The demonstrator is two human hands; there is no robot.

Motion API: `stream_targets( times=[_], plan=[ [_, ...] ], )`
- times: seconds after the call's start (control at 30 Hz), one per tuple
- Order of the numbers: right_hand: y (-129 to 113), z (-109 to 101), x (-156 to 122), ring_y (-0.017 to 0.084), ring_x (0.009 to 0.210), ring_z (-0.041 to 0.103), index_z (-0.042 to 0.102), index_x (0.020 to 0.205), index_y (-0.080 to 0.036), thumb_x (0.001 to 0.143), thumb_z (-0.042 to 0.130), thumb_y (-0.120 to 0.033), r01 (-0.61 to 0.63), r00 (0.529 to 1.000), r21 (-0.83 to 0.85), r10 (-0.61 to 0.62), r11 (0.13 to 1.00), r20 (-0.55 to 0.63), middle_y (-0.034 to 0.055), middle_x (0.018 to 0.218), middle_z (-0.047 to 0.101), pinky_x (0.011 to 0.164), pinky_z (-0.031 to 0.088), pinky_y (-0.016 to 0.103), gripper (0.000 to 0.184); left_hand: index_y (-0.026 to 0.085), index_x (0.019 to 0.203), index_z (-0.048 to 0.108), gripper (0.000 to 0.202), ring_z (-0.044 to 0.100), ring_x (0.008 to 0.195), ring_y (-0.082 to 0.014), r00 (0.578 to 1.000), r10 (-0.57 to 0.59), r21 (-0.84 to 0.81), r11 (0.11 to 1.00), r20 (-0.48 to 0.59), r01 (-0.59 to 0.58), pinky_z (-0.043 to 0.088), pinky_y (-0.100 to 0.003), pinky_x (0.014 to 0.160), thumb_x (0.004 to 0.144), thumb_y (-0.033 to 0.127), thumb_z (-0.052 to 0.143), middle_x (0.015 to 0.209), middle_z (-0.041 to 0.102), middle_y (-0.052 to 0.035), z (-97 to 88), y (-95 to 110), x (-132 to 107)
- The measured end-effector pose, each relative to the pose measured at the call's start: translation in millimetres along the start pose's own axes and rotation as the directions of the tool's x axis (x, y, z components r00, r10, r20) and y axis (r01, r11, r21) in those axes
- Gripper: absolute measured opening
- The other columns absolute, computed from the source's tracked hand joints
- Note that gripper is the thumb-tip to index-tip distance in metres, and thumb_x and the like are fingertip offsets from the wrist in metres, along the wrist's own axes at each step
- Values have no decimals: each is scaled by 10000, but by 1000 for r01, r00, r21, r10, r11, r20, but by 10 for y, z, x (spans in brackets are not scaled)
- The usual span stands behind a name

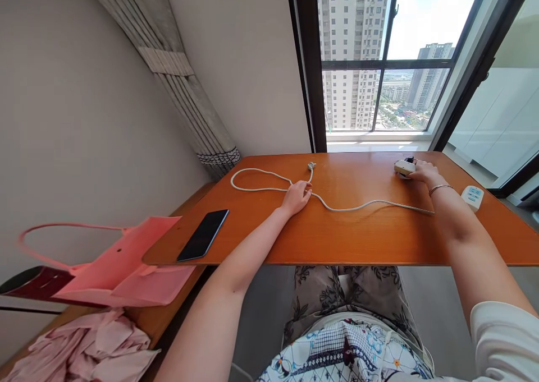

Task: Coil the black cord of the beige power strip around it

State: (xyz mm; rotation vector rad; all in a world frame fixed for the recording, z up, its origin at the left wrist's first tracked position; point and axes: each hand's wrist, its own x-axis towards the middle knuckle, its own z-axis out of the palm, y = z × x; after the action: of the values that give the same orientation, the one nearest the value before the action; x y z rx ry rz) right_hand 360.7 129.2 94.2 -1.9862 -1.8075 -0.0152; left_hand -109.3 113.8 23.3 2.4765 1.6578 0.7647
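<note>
The left hand (297, 196) pinches the white cable (362, 206), which runs rightward toward the right hand (423, 173) gripping a small adapter (404, 167).

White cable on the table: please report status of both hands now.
Left hand on the white cable, grip unclear. Right hand on a small white device. Black phone lies apart, nothing blocking.

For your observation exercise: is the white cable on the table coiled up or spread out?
Spread out. The white cable runs loosely across the table, with one open loop beside the left hand.
</note>
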Motion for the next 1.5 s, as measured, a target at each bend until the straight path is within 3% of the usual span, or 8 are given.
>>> stream_targets(
  times=[0.23, 0.5, 0.7, 0.87, 1.03, 1.13, 1.3, 1.5],
  plan=[
    [-493, -423, 13, 313, 1083, 602, 538, 1262, -206, 756, 724, -517, 96, 992, 269, -70, 958, -106, 128, 1226, 635, 896, 539, 450, 623, 156, 1296, 511, 432, 606, 1212, -254, 997, -9, -397, 918, -82, -24, 458, -433, 1073, 904, 334, 549, 1355, 578, -163, 143, 478, 235],
    [-1445, -893, -192, 243, 1148, 611, 531, 1266, -269, 847, 662, -570, 557, 830, 597, -386, 577, -402, 36, 1210, 602, 942, 559, 447, 532, 207, 1580, 190, 1233, 500, 1354, -361, 979, -157, -712, 672, 131, 203, 422, -465, 1085, 616, 622, 836, 1614, 273, -251, 237, 1151, 381],
    [-1973, -1304, -792, 252, 1211, 598, 564, 1130, -295, 757, 695, -705, 556, 816, 766, -387, 322, -430, -1, 1184, 632, 1062, 509, 480, 569, 178, 1529, 325, 951, 704, 932, -250, 895, -195, -748, 494, 402, 443, 526, -317, 700, 800, 710, 626, 1451, 503, -226, 313, 1648, 502],
    [-1999, -1572, -1174, 259, 1109, 652, 608, 1058, -276, 702, 779, -638, 528, 824, 825, -357, 201, -440, -11, 1079, 650, 1083, 479, 525, 536, 241, 1530, 288, 760, 731, 798, -183, 848, -169, -853, 69, 502, 518, 538, -281, 621, 941, 722, 283, 1448, 493, -199, 210, 1794, 584],
    [-1544, -1621, -1386, 287, 1075, 659, 672, 1040, -300, 612, 841, -612, 496, 860, 820, -291, 285, -419, 18, 1093, 672, 991, 509, 522, 555, 219, 1401, 406, 784, 734, 992, -250, 912, -239, -938, -176, 334, 298, 590, -365, 822, 904, 796, 221, 1277, 614, -170, -215, 1372, 738],
    [-1161, -1514, -1495, 301, 1040, 666, 675, 1025, -304, 542, 882, -574, 398, 917, 846, -164, 356, -363, 54, 1091, 685, 915, 538, 502, 591, 193, 1132, 547, 685, 700, 1105, -244, 939, -324, -993, -70, 117, 100, 555, -398, 938, 935, 766, 227, 1129, 684, -109, -580, 1065, 835],
    [-481, -1197, -1666, 309, 1050, 676, 624, 1065, -273, 493, 896, -500, 211, 959, 842, 62, 496, -277, 58, 1040, 705, 971, 511, 535, 673, 195, 856, 566, 476, 647, 1220, -224, 928, -289, -940, 312, -234, -140, 479, -378, 1046, 914, 662, 490, 1192, 714, -77, -1090, 626, 733],
    [207, -866, -1904, 295, 937, 674, 636, 1101, -264, 450, 880, -508, -35, 972, 685, 184, 728, -146, 55, 1037, 699, 858, 565, 514, 737, 182, 726, 551, 392, 725, 985, -254, 981, -177, -637, 766, -83, 84, 518, -414, 973, 846, 553, 587, 1093, 754, -149, -982, 81, 11]
  ],
)
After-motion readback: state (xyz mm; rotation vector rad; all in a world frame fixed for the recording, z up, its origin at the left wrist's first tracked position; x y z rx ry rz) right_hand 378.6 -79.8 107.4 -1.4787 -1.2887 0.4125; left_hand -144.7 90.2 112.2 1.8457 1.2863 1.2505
